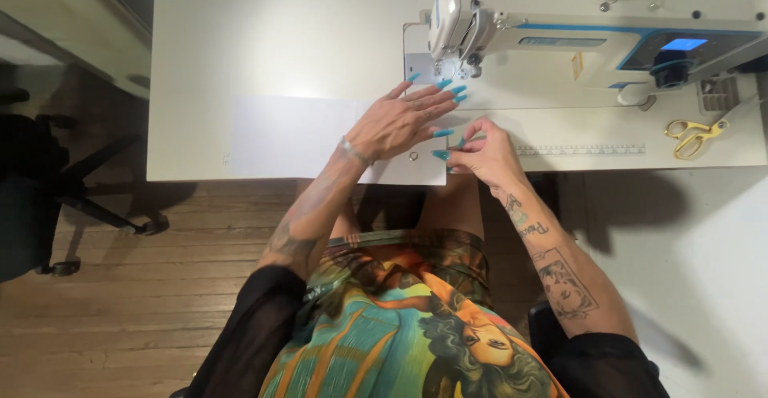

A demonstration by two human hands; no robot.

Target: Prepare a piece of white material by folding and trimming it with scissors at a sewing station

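The left hand (396,124) lies flat with fingers spread on the white fabric (296,136), pinning it to the surface (240,30) just before the needle of the sewing machine (560,22). The right hand (484,154) has its grip pinched shut on the fabric's near edge, apparently keeping it straight; gold scissors (694,135) lie well apart.

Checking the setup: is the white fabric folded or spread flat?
Spread flat: the white fabric lies smooth on the table under the left hand.
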